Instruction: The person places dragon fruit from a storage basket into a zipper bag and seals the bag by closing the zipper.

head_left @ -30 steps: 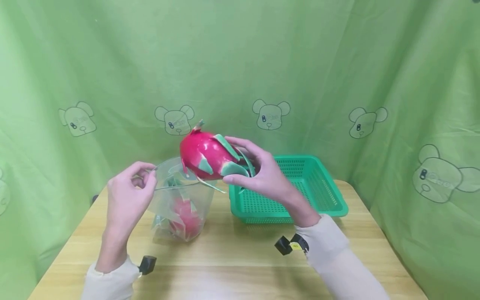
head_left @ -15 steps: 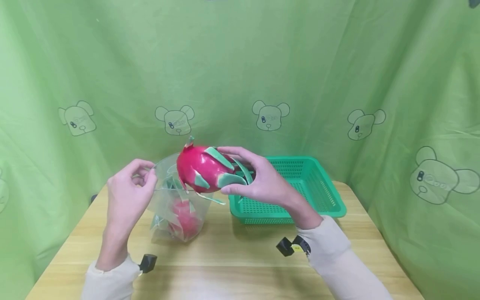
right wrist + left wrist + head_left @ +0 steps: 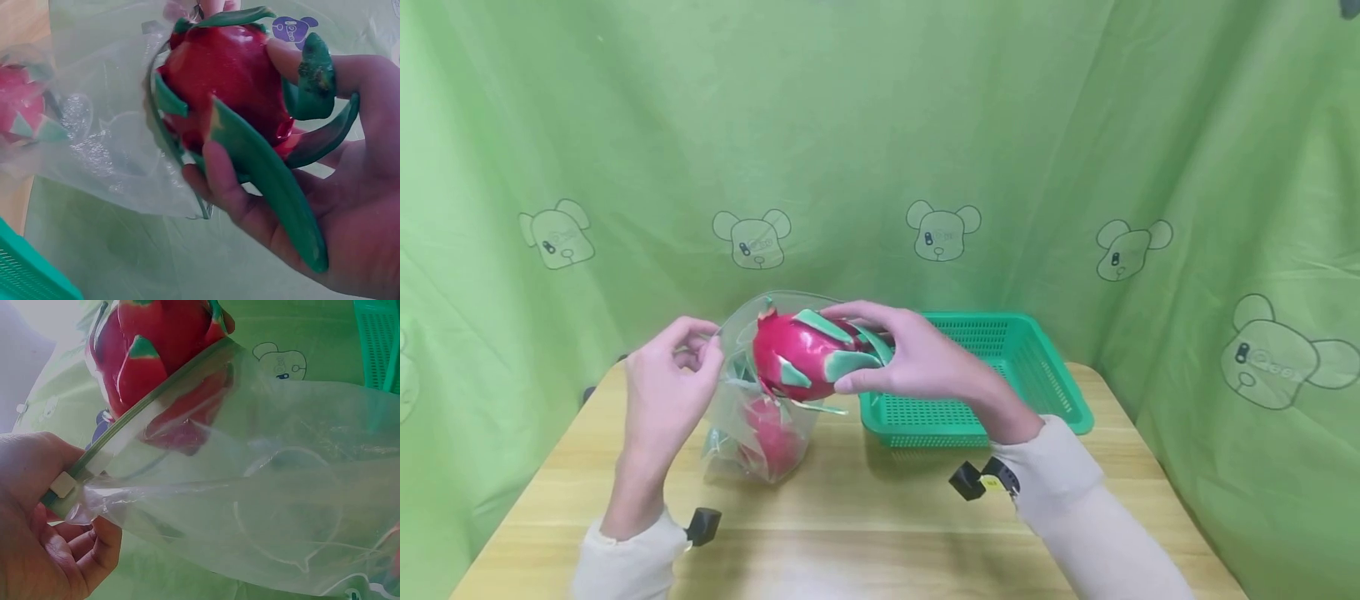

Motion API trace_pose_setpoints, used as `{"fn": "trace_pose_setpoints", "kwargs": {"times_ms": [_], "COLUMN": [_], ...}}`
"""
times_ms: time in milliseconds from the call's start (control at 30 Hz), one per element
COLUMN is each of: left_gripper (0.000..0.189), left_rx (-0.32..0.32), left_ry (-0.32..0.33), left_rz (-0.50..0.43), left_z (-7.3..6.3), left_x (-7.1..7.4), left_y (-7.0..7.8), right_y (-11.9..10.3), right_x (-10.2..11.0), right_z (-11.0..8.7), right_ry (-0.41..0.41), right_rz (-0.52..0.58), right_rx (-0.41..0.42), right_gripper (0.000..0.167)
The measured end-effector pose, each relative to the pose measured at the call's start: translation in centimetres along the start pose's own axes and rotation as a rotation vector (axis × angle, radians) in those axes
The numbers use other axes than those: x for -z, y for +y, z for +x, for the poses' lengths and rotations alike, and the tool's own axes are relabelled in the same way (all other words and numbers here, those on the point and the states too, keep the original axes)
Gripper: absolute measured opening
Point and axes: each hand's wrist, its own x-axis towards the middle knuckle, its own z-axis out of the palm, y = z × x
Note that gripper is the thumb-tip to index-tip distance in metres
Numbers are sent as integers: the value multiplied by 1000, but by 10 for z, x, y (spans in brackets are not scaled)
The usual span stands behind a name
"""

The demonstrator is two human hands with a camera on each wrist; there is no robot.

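My left hand pinches the top edge of a clear zip bag near its white slider. The bag's mouth is spread apart. A red dragon fruit with green scales is gripped by my right hand around its leafy end. It lies sideways at the mouth, partly within the opening; in the left wrist view its lower part shows through the plastic. Another dragon fruit sits at the bottom of the bag, seen also as a second dragon fruit in the right wrist view.
A green perforated basket stands right of the bag, beneath and behind my right forearm. Both rest on a light wooden table. A green curtain with printed bear heads hangs around the back and sides.
My right hand has lowered the dragon fruit and moved it slightly left, down into the bag's mouth. The mouth has spread wider. My left hand keeps its pinch, shifted slightly right.
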Motion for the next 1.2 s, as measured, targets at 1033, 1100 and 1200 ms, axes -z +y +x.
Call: {"fn": "trace_pose_setpoints", "kwargs": {"times_ms": [1033,1100,1200], "left_gripper": [10,9,9], "left_rx": [-65,-65,-69], "left_ry": [-13,-9,-5], "left_rz": [-77,-80,-88], "left_z": [-1,-1,-1], "left_x": [-6,-7,-8], "left_y": [-3,-2,-1], "right_y": [-33,-33,-32], "right_x": [0,-2,-4], "right_z": [28,30,33], "right_ry": [-136,-146,-154], "right_rz": [-20,-29,-53], "right_rx": [-312,-323,-337], "right_gripper": [72,73,74]}}
